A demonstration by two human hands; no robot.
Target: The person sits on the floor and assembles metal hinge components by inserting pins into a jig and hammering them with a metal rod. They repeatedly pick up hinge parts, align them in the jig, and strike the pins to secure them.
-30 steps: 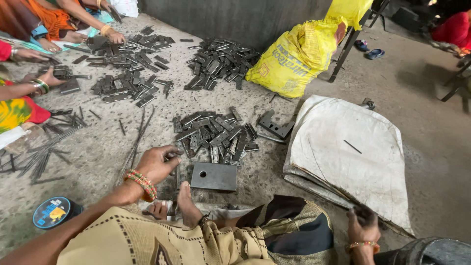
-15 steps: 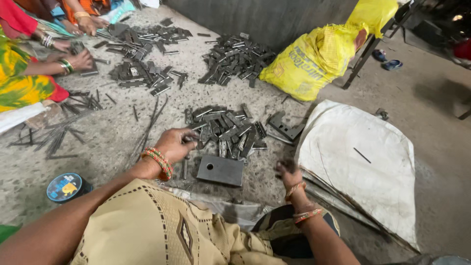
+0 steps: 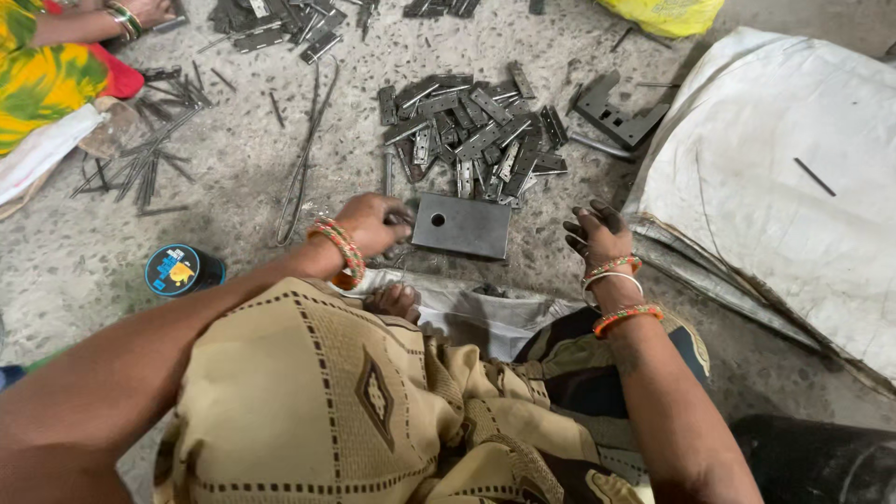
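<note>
Both our hands are down at the concrete floor [image 3: 233, 177], one on either side of a flat grey steel plate [image 3: 464, 225] with a single round hole near its left end. Our left hand [image 3: 371, 224] is curled closed at the plate's left edge, fingers tucked under so that we cannot tell whether anything small is pinched inside them. Our right hand [image 3: 595, 233], blackened with grime, hangs just beside the plate's right edge with its fingers loosely spread and nothing in them; it does not touch the plate. Bangles [image 3: 616, 272] ring that wrist, and beaded ones [image 3: 341, 250] ring the left.

The plate lies flat on the floor right in front of our knees, directly below a heap of small perforated metal strips [image 3: 476, 131] that almost reaches its upper edge. To the right of that heap sits a dark notched bracket [image 3: 616, 114], and beyond it a large white sack [image 3: 793, 187] spreads over the floor. A bent length of wire [image 3: 303, 159] runs down the floor left of the heap. A small round tin with a blue lid [image 3: 179, 270] stands near our left forearm. At the upper left another person in a yellow and green garment [image 3: 47, 79] sits beside a scatter of thin metal rods [image 3: 154, 149].
</note>
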